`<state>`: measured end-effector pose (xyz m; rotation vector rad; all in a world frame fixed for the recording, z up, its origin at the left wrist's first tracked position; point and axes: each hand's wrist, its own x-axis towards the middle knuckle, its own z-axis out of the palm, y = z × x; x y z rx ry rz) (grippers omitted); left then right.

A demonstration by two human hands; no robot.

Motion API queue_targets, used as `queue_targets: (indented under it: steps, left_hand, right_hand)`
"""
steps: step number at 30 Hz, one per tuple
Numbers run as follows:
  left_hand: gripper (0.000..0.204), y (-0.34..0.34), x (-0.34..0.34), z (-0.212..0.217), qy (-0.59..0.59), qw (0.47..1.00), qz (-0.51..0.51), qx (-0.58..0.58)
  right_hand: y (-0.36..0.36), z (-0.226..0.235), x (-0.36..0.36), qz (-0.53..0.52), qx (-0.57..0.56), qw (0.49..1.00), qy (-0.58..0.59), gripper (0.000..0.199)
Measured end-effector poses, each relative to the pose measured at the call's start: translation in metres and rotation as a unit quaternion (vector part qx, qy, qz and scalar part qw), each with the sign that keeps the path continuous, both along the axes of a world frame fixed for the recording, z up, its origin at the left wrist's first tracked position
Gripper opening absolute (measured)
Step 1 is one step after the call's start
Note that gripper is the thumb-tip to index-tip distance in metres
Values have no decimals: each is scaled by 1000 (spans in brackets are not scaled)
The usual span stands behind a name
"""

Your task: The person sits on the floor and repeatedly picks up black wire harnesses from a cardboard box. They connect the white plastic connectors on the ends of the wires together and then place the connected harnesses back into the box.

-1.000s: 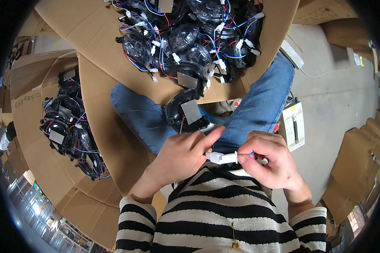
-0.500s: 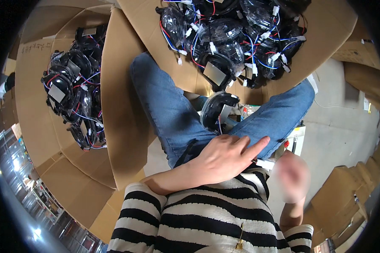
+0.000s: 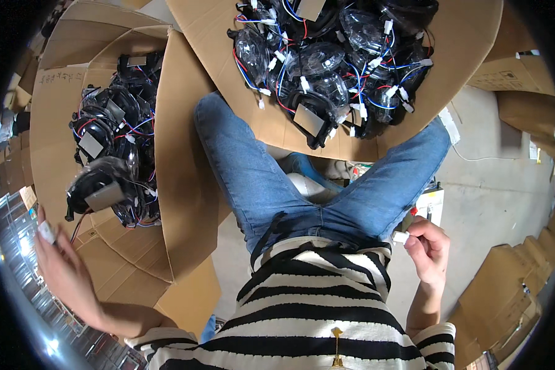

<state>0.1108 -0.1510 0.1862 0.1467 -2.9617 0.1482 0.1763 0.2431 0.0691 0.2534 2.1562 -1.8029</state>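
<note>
At the far left, my left hand (image 3: 71,274) is beside the near end of the left carton, its fingers closed around a small white connector (image 3: 47,232). A dark wire runs from near that hand to a black lamp unit (image 3: 98,192) with a clear cover and a grey plate. This lamp unit rests on or just above the other units at the carton's near end; I cannot tell which. Right of my lap, my right hand (image 3: 430,248) pinches a white plug (image 3: 401,237) between thumb and fingertips, just beside my thigh.
The left cardboard carton (image 3: 188,166) holds several black lamp units. A second carton (image 3: 456,80) in front of my knees contains more, with white connectors and coloured wires. A pale box-shaped device (image 3: 430,203) stands right of my thigh. Folded cardboard (image 3: 496,296) lies at the lower right.
The lamp unit that was between my thighs is now at the left carton. My left hand has swung from my lap to the far left. My right hand has stayed beside my thigh.
</note>
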Motion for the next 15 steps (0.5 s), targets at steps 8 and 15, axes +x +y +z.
queue_targets:
  steps: [8,15]
  left_hand:
    - [30,94,-69,-251,-388,764,39,514]
    - [24,134,-98,-392,-218,508,411,725]
  right_hand:
    - [-6,-6,-3,65,-1,997,47,3]
    - [-16,-6,-6,86,-9,996,30,7]
